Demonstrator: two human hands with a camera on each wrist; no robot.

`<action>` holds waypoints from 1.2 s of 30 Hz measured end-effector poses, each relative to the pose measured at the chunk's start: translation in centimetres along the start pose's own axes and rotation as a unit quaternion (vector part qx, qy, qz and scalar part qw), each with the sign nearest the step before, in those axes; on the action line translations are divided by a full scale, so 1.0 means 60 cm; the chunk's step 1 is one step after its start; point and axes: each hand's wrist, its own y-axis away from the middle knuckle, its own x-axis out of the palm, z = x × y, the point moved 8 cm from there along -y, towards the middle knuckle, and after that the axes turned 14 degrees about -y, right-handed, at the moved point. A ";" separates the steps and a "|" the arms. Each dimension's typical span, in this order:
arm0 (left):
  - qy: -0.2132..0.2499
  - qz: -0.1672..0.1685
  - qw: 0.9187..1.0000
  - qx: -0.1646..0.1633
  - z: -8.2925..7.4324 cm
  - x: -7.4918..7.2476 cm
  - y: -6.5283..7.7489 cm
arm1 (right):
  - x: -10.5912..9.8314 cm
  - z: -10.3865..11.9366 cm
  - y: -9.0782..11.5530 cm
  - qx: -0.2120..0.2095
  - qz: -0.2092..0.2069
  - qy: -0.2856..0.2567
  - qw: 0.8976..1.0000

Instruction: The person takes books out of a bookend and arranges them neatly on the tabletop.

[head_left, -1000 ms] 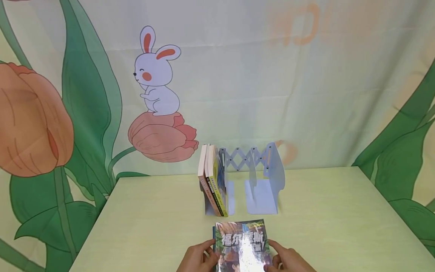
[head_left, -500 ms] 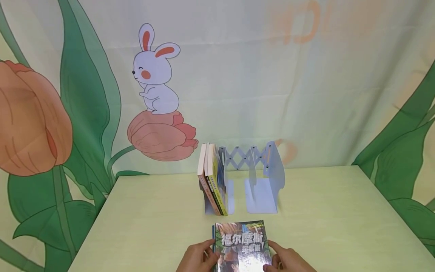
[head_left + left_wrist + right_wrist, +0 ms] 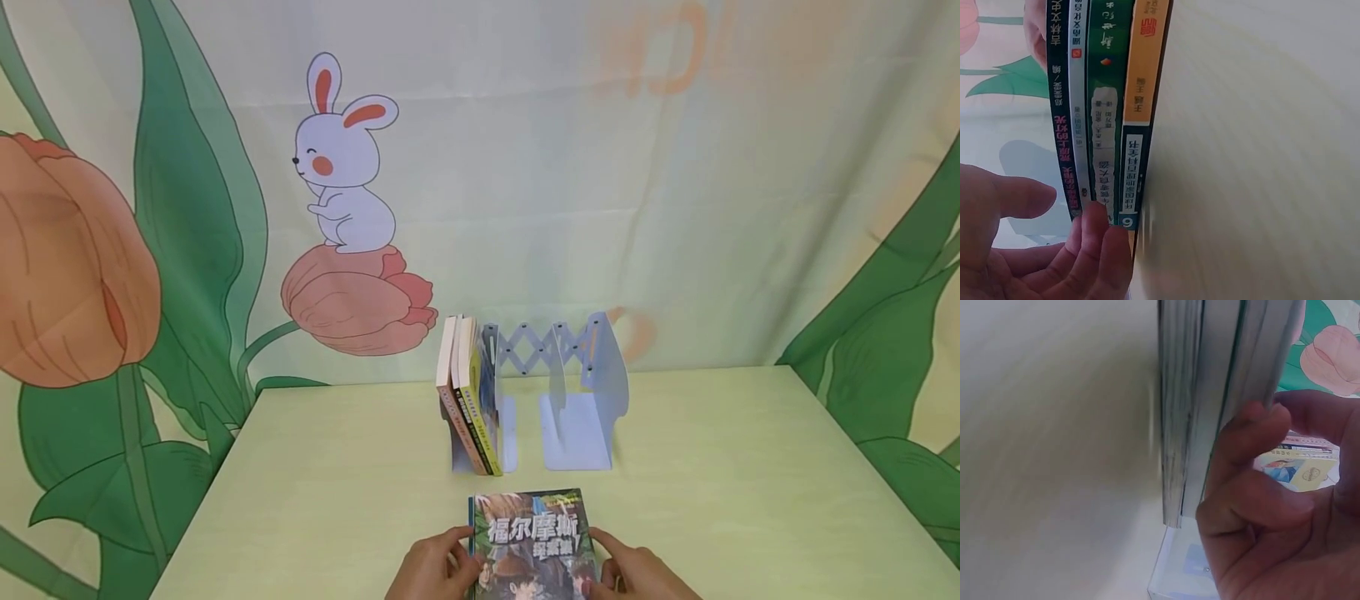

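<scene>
- Head view, far left: a printed rabbit point(image 3: 345, 183) on the backdrop, behind the pale table point(image 3: 337, 483).
- Next comes the left hand point(image 3: 433, 571), partly closed, its bent fingers set against the spines point(image 3: 1105, 144) and its thumb at the top cover's edge; it grips the left side of the stack.
- Behind, standing books point(image 3: 471, 417) lean left in the left section of the book rack point(image 3: 579, 442).
- In the middle, the stack of books point(image 3: 528, 542) lies in front of the rack, between the hands; four spines show, and a blue edge pokes out left of the top cover.
- Right of it, the right hand point(image 3: 641, 575) is also partly closed — curled fingers on the page edges point(image 3: 1222, 375), thumb on the cover's edge — gripping that side.
- To hold it well, both hands should probably press evenly and level, fingers spanning every layer; the shiny cover could slide, and squaring that blue edge would likely help.
</scene>
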 end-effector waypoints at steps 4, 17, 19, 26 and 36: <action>-0.007 -0.007 1.000 -0.016 0.005 -0.005 0.001 | -0.009 0.007 0.001 -0.010 -0.011 -0.011 1.000; -0.038 -0.003 0.999 -0.035 -0.006 -0.016 0.007 | -0.015 0.020 0.002 0.001 -0.013 -0.005 1.000; -0.070 -0.013 0.997 -0.031 -0.012 -0.021 0.010 | -0.014 0.023 0.002 -0.005 -0.013 0.007 1.000; -0.141 -0.032 0.989 -0.012 -0.029 -0.031 0.016 | -0.021 0.035 0.002 -0.024 -0.058 0.074 0.995; -0.217 -0.087 0.972 0.017 -0.043 -0.043 0.030 | -0.024 0.066 0.015 -0.123 -0.138 0.184 0.965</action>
